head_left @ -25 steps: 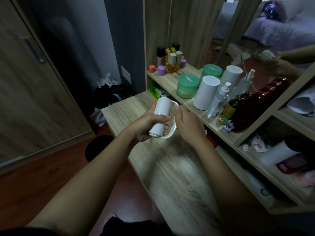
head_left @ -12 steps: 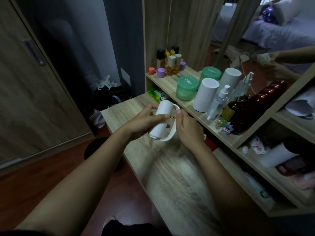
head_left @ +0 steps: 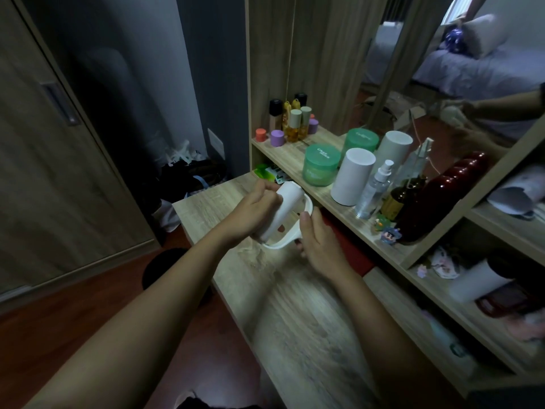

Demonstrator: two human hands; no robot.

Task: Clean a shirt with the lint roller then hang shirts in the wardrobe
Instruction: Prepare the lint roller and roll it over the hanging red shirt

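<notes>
Over the wooden desk (head_left: 295,305), your left hand (head_left: 250,215) wraps the lint roller (head_left: 283,211) while your right hand (head_left: 320,245) pinches its looped handle just beside, so you're readying it (no shirt visible yet); next, find the shirt.

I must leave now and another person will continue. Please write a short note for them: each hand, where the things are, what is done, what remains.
Left hand: closed around the white roll of the lint roller, held above the wooden table.
Right hand: gripping the roller's curved white handle.
No shirt is in view; a wardrobe door is on the left, shut.
Done: roller picked up.
Left: clean the shirt, hang the shirts.
</notes>
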